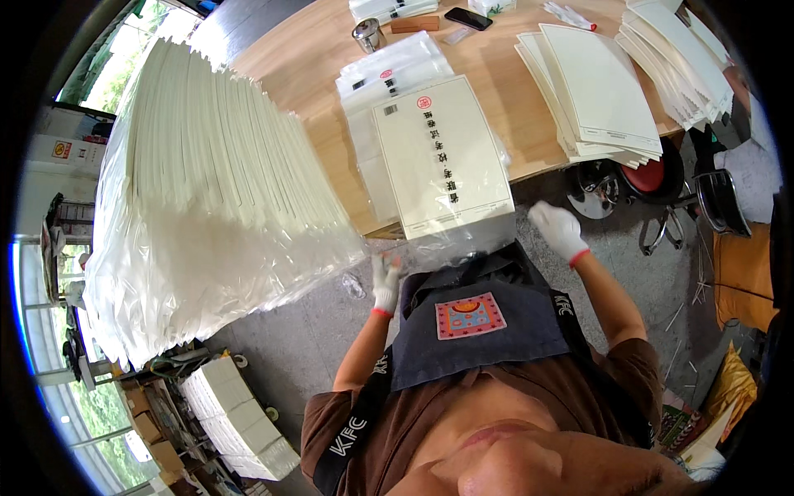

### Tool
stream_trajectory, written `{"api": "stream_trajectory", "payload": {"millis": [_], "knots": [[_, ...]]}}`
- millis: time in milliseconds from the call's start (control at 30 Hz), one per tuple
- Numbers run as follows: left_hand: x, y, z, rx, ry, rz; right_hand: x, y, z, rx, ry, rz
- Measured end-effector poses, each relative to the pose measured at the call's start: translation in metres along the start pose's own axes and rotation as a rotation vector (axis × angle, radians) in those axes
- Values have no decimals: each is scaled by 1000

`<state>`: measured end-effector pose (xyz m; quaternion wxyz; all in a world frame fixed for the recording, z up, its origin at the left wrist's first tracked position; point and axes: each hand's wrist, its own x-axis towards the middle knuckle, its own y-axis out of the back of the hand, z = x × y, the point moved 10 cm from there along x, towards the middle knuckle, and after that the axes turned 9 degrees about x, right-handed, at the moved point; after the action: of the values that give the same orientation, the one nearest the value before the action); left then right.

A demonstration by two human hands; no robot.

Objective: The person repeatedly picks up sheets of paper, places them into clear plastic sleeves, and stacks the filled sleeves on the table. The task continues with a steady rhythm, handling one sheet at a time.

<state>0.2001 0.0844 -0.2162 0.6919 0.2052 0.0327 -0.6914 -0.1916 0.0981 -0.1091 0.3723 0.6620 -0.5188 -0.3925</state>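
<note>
A cream paper folder (442, 157) with red and black print lies inside a clear plastic bag (463, 241) at the near edge of the wooden table (289, 58). The bag's open end hangs over the edge. My left hand (385, 281), in a white glove, is just below the table edge, left of the bag's end, with its fingers curled together. I cannot tell if something thin is pinched in them. My right hand (559, 230), also gloved and blurred, is off the bag's right corner and holds nothing.
A tall slanted stack of bagged cream folders (215, 198) fills the left. More clear bags (389, 70) lie under the folder. Loose cream folders (595, 91) fan out at the right. A metal cup (367, 35) and a phone (468, 18) sit at the back. A red stool (645, 178) stands below.
</note>
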Motion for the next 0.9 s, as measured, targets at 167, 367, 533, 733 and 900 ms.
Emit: {"api": "stream_trajectory", "payload": {"millis": [167, 367, 533, 733, 900], "knots": [[34, -40, 120, 547, -483, -53, 57, -77, 34, 1472, -350, 65], [-83, -32, 398, 848, -847, -81, 74, -42, -103, 2117, -169, -253], [-209, 86, 506, 954, -1300, 711, 124, 131, -218, 1904, 341, -181], [-254, 281, 576, 426, -996, 1310, 217, 282, -413, 1450, 703, -124], [-213, 389, 535, 1360, -175, 1283, 172, 282, -483, 1303, 789, -446]]}}
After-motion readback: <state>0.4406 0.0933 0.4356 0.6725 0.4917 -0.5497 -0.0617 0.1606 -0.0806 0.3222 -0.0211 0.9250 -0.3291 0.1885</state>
